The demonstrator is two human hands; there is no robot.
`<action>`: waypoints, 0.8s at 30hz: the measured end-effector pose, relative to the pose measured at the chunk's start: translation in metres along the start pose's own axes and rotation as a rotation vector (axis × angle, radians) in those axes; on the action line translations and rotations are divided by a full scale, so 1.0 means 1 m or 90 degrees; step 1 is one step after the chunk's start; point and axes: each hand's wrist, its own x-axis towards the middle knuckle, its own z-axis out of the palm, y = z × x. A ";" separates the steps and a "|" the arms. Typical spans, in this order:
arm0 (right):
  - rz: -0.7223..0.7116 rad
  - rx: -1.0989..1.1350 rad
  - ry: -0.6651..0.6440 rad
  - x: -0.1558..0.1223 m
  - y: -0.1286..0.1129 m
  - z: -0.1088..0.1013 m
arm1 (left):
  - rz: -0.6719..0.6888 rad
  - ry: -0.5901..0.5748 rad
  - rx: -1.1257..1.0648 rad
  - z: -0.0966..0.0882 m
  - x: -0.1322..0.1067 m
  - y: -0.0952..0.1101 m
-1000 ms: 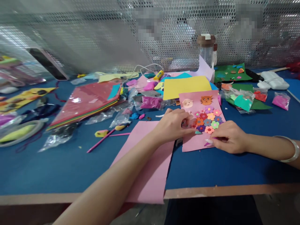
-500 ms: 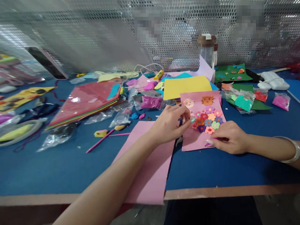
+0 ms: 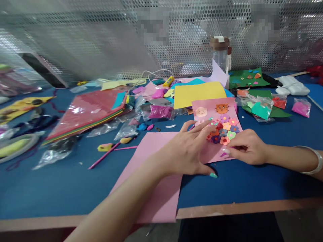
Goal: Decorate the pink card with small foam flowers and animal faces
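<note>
Blue worktop (image 3: 63,188), pink card (image 3: 210,105): left hand (image 3: 188,154) spread over it, right hand (image 3: 248,148) curled at its edge, grip unclear.

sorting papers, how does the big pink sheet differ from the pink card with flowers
The pink sheet is plain; the pink card carries coloured flowers and two animal faces. The sheet is larger and overhangs the table edge; the card lies wholly on it. Both are pink, lying flat.

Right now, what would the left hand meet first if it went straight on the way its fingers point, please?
Probably the flowers on the pink card; the left hand points straight at them, though depth is unclear.
</note>
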 end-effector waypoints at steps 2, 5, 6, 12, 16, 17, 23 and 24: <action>-0.012 -0.010 0.021 0.000 0.000 0.000 | -0.013 -0.006 -0.011 0.004 0.001 -0.004; -0.052 -0.028 0.086 -0.002 -0.002 0.001 | -0.045 -0.008 -0.025 0.008 0.003 -0.009; -0.078 -0.039 0.104 -0.003 -0.003 0.001 | -0.055 -0.009 -0.032 0.010 0.004 -0.010; -0.227 -0.112 0.051 -0.005 -0.008 0.002 | -0.105 0.034 -0.045 0.024 0.014 -0.013; -0.191 -0.091 0.058 -0.003 -0.004 0.001 | -0.059 0.116 -0.022 0.025 0.016 -0.009; -0.176 -0.086 0.061 -0.002 -0.004 0.001 | -0.031 0.117 -0.014 0.023 0.015 -0.008; -0.149 -0.088 0.043 -0.002 -0.004 0.000 | 0.057 0.099 0.013 0.010 0.009 0.001; -0.152 -0.083 0.046 -0.002 -0.004 0.000 | 0.055 0.094 0.013 0.010 0.009 0.002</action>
